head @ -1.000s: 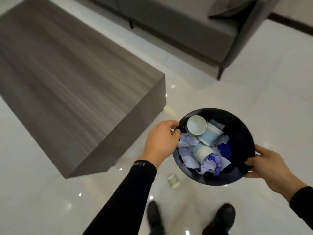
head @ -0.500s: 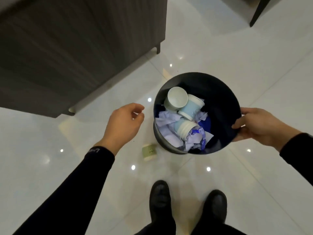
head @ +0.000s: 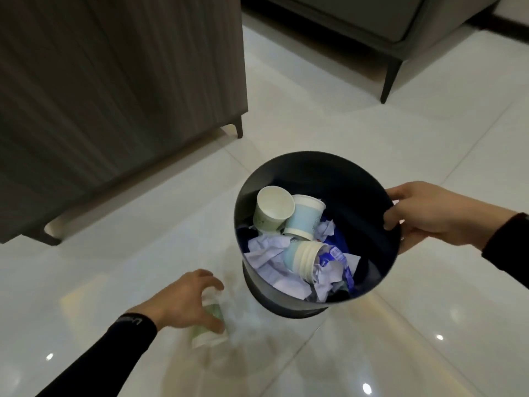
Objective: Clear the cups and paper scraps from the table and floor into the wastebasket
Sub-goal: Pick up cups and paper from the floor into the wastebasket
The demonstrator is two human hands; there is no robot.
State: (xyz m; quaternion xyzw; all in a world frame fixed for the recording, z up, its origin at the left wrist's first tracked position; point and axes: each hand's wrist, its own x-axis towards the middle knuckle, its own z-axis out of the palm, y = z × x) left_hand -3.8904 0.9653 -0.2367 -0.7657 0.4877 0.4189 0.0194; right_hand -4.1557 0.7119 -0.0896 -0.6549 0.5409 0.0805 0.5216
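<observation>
The dark round wastebasket is low over the white floor, tilted toward me. My right hand grips its right rim. Inside lie a green-and-white cup, a light blue cup, a third cup on its side and crumpled paper scraps. A small green cup lies on the floor to the left of the basket. My left hand is right over it, fingers spread around its upper end; whether they touch it is blurred.
The wooden coffee table fills the upper left, its short legs standing on the floor. A grey sofa with a dark leg stands at the back right. Glossy white tiles lie all around.
My left hand has dropped from beside the basket's rim down to the green cup on the floor. The view has come lower and closer. My right hand still holds the rim.
</observation>
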